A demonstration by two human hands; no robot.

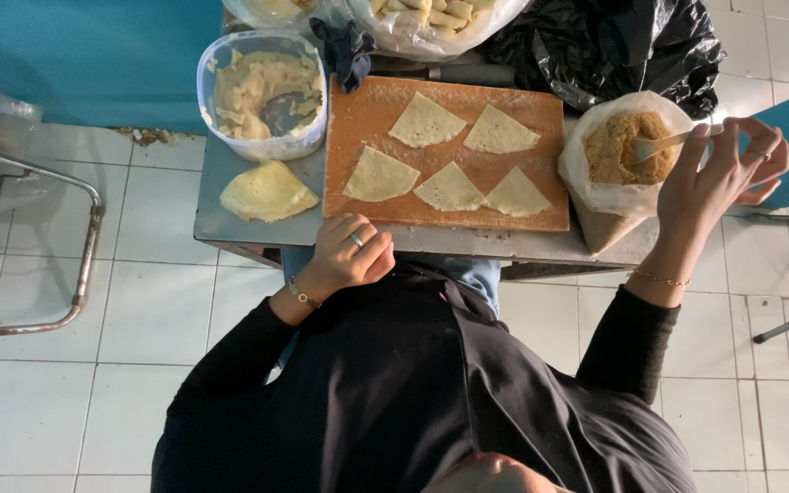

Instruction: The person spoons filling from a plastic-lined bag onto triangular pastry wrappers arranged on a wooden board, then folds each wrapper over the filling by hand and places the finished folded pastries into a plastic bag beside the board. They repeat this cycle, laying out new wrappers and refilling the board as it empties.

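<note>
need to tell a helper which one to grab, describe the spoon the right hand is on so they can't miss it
Start at the orange cutting board with its five triangular wrappers; just off its end sits a clear bag of brown crumbly filling. The spoon is the pale utensil stuck in that filling, its handle pinched by the right hand, the only utensil in any container.

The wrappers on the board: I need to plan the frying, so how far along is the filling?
Done: five wedge wrappers lie spread on the wooden board. In hand: the right hand grips a spoon in the bag of brown filling; the left hand rests on the table edge. Left: no wrapper carries filling or is folded.
</note>
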